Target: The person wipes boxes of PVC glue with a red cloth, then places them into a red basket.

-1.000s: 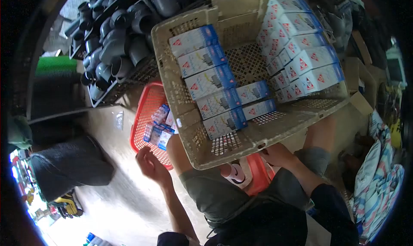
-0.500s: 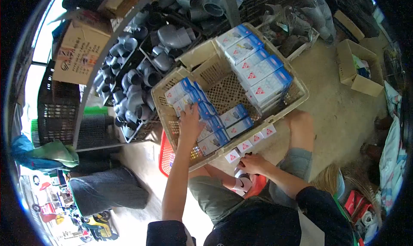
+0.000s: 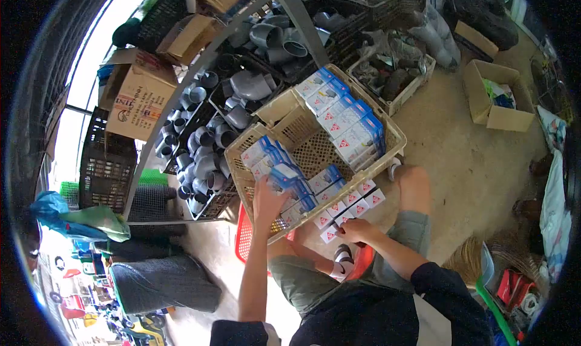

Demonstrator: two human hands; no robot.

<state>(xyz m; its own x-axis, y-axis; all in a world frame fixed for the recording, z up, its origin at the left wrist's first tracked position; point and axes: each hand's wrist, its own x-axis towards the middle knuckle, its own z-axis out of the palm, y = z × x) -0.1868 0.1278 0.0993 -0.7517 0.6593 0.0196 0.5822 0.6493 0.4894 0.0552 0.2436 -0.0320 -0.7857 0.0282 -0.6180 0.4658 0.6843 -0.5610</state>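
Observation:
A beige plastic basket [image 3: 396,141] holds several blue-and-white boxes, in a stack [image 3: 348,125] at its right and in a row [image 3: 266,158] at its left. My left hand [image 3: 268,199] is inside the basket with its fingers closed on a blue-and-white box [image 3: 285,175] that is tilted above the left row. My right hand [image 3: 355,231] is below the basket's near edge, at the end of a group of small white boxes [image 3: 359,207] with red marks. Its fingers are curled together, and what they hold is hidden.
Crates of grey pipe fittings [image 3: 203,146] stand on a rack at the left. A red basket [image 3: 243,240] sits under the beige one. An open carton [image 3: 511,117] is on the floor at the right, and a dark roll [image 3: 166,282] is at the lower left.
My left hand has lifted a blue-and-white box off the left row. More small white boxes show beside my right hand. The view has shifted.

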